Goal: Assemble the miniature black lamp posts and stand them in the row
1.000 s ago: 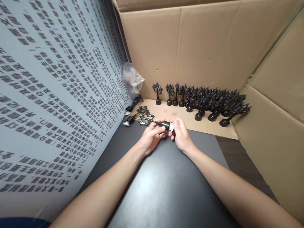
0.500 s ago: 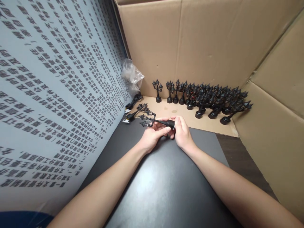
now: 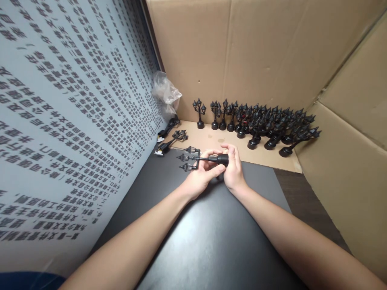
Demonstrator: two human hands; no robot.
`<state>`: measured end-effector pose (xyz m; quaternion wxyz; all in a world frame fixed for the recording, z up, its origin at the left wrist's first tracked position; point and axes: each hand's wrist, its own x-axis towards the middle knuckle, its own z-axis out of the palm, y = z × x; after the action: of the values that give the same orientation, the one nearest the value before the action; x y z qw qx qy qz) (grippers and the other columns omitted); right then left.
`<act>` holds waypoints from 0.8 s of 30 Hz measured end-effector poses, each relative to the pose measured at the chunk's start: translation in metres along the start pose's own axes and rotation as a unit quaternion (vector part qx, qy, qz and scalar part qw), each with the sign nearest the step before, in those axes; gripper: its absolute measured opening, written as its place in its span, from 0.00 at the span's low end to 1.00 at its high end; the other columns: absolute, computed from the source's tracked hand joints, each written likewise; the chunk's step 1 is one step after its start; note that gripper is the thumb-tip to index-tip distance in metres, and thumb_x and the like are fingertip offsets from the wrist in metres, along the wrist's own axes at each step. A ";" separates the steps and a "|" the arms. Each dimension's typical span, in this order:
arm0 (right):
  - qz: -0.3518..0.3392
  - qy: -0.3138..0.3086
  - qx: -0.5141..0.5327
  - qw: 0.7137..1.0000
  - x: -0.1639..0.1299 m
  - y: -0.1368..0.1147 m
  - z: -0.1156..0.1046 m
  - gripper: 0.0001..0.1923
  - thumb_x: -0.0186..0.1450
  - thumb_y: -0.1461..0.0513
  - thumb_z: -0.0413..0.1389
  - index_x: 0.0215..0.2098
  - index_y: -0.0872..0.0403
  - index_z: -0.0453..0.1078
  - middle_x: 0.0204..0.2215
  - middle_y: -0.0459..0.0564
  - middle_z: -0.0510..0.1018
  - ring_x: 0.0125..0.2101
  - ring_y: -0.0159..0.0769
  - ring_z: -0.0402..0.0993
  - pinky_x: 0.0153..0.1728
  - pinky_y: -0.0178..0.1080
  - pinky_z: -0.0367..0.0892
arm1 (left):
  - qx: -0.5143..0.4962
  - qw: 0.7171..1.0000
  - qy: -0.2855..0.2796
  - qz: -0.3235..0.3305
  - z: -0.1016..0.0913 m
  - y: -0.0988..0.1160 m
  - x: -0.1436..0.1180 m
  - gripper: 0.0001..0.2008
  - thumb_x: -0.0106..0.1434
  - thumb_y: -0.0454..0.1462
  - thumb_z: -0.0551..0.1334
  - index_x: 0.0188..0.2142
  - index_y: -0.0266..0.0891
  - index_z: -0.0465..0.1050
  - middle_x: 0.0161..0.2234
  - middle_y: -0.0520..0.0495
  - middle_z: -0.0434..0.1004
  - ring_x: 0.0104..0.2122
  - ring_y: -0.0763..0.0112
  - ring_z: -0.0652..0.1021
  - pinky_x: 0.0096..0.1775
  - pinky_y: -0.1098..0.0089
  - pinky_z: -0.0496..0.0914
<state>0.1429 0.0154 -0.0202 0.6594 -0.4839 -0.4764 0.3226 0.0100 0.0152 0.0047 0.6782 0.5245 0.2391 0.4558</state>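
Note:
A black miniature street lamp (image 3: 208,158) with three lantern heads lies level over the dark mat, heads to the left and round base to the right. My left hand (image 3: 201,175) is closed round its post and base, with the thumb along the near side of the base. My right hand (image 3: 233,169) is open, its palm against the bottom end of the base and its fingers stretched upward. The underside of the base is hidden by that palm. Beyond the left hand lies another street lamp (image 3: 172,141) on its side, with a white piece at its base end.
Several finished-looking street lamps (image 3: 266,129) stand crowded on a cardboard sheet (image 3: 208,139) at the back right. A clear plastic bag (image 3: 167,93) sits in the back left corner. Cardboard walls (image 3: 193,48) and a printed panel (image 3: 60,121) enclose the dark mat (image 3: 193,237).
The right fingers have straightened from gripping the base, and the palm now covers its end. The white edge at the base no longer shows. The lamp has turned level and shifted slightly right.

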 end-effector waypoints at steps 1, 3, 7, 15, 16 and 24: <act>0.002 -0.002 0.002 1.000 0.000 0.002 0.000 0.28 0.77 0.39 0.39 0.57 0.46 0.66 0.47 0.52 0.78 0.45 0.43 0.78 0.51 0.49 0.73 | -0.006 1.000 -0.010 -0.005 0.000 0.001 -0.001 0.23 0.63 0.37 0.76 0.54 0.48 0.73 0.53 0.48 0.79 0.49 0.67 0.79 0.50 0.68 0.70; -0.006 0.000 -0.007 1.000 0.001 0.004 0.001 0.28 0.77 0.39 0.39 0.61 0.45 0.63 0.55 0.53 0.74 0.51 0.43 0.75 0.55 0.50 0.72 | -0.010 1.000 -0.010 -0.007 -0.001 0.003 -0.002 0.23 0.62 0.37 0.76 0.54 0.48 0.72 0.54 0.48 0.79 0.47 0.69 0.79 0.49 0.70 0.70; -0.040 0.027 -0.083 0.995 0.003 -0.001 -0.001 0.24 0.77 0.42 0.43 0.56 0.46 0.67 0.57 0.55 0.71 0.57 0.46 0.70 0.62 0.55 0.66 | -0.028 0.999 0.013 -0.018 -0.002 0.007 -0.003 0.25 0.60 0.36 0.78 0.53 0.47 0.73 0.45 0.51 0.80 0.38 0.74 0.77 0.43 0.71 0.70; -0.115 -0.012 -0.097 0.988 0.000 -0.014 -0.005 0.18 0.79 0.50 0.46 0.53 0.49 0.71 0.48 0.54 0.76 0.51 0.45 0.75 0.57 0.51 0.71 | -0.163 0.978 0.006 -0.130 -0.007 0.018 -0.004 0.23 0.60 0.38 0.78 0.53 0.46 0.76 0.44 0.49 0.79 0.40 0.72 0.80 0.44 0.70 0.73; -0.128 -0.030 -0.085 0.988 -0.001 -0.015 -0.006 0.17 0.79 0.51 0.46 0.56 0.48 0.71 0.49 0.54 0.77 0.51 0.45 0.75 0.57 0.51 0.71 | -0.162 0.977 0.001 -0.136 -0.009 0.019 -0.004 0.23 0.61 0.40 0.78 0.54 0.46 0.77 0.45 0.48 0.79 0.40 0.72 0.79 0.43 0.71 0.73; -0.100 -0.166 -0.070 0.979 0.001 -0.018 -0.008 0.21 0.74 0.51 0.58 0.63 0.45 0.72 0.52 0.53 0.77 0.46 0.44 0.79 0.47 0.48 0.79 | 0.004 0.998 0.003 -0.056 -0.030 0.019 0.008 0.20 0.66 0.50 0.73 0.46 0.36 0.79 0.32 0.49 0.72 0.30 0.76 0.72 0.34 0.73 0.69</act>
<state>0.1500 0.0073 -0.0034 0.5644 -0.4187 -0.6465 0.2969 -0.0175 0.0374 0.0129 0.6997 0.5118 0.2724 0.4174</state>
